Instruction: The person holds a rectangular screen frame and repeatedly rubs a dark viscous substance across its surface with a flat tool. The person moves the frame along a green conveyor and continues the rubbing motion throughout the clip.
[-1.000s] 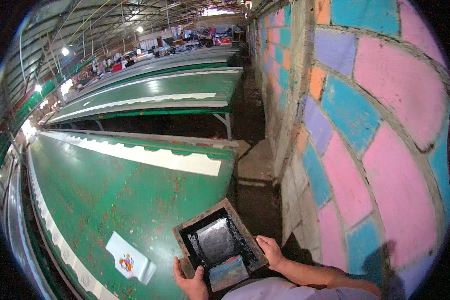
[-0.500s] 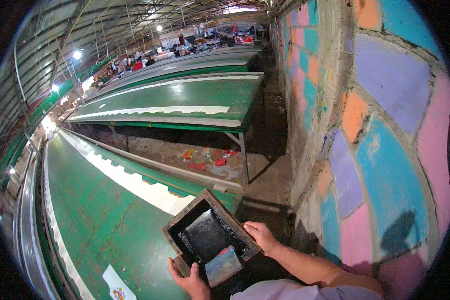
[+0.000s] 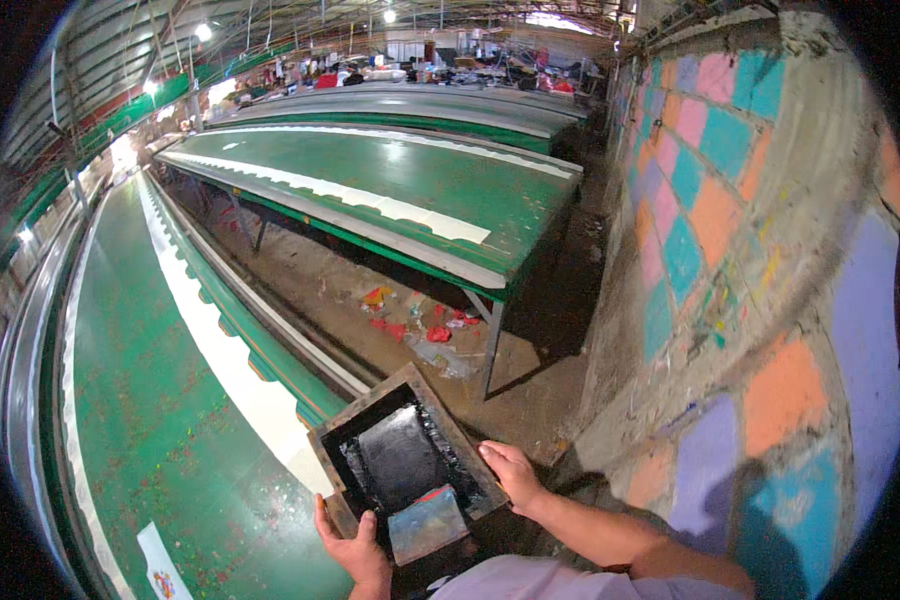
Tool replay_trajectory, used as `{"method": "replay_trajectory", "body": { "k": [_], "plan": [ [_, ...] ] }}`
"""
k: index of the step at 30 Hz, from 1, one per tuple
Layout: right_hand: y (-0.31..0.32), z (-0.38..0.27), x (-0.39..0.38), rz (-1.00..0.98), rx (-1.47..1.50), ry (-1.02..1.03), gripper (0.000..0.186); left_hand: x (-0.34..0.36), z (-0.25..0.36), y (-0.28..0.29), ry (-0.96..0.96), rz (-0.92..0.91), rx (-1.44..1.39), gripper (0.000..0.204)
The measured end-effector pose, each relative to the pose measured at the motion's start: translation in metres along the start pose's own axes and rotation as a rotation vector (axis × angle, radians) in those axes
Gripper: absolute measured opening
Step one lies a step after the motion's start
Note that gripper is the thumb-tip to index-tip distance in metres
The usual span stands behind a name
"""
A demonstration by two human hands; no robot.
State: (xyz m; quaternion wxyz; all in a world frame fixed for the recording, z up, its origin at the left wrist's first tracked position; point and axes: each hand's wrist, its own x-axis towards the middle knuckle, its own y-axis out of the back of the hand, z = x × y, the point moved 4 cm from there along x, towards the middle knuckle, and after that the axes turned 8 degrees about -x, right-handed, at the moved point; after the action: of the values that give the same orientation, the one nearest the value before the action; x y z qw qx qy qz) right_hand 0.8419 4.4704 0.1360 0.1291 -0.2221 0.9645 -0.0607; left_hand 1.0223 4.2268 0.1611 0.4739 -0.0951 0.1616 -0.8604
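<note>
One white piece [image 3: 160,570] at lower left already has a colourful print, lying on the green table [image 3: 160,430]. The white strip [image 3: 235,375] right of it looks unprinted, hard to be sure. Left hand [image 3: 358,548] is half-curled, thumb and fingers pinching the corner of the black-smeared wooden frame [image 3: 459,430], which is off the table, flat blue-grey block [image 3: 425,525] inside. Right hand [image 3: 510,475] is closed round its right edge. Versus half a second ago: same grip, view's swung right, more floor showing.
</note>
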Motion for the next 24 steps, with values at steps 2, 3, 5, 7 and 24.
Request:
{"method": "replay_trajectory", "body": {
  "k": [2, 3, 5, 7, 24],
  "plan": [
    [0.027, -0.006, 0.018, 0.08, 0.071, 0.0, 0.035, 0.008, -0.005, -0.029, 0.006, -0.047, 0.028, 0.1],
    [0.035, -0.009, 0.027, 0.116, 0.121, -0.028, 0.035, 0.017, -0.009, -0.045, 0.032, 0.026, 0.105, 0.1],
    [0.046, -0.009, 0.047, 0.165, 0.168, -0.041, 0.035, 0.026, -0.009, -0.067, -0.006, -0.024, 0.134, 0.099],
    [0.064, -0.006, 0.065, 0.214, 0.21, -0.063, 0.035, 0.033, -0.012, -0.085, -0.04, -0.014, 0.145, 0.099],
    [0.136, -0.062, 0.311, -0.359, 0.075, -0.232, 0.034, 0.036, -0.072, -0.251, -0.156, 0.436, 0.412, 0.103]
  ]
}}
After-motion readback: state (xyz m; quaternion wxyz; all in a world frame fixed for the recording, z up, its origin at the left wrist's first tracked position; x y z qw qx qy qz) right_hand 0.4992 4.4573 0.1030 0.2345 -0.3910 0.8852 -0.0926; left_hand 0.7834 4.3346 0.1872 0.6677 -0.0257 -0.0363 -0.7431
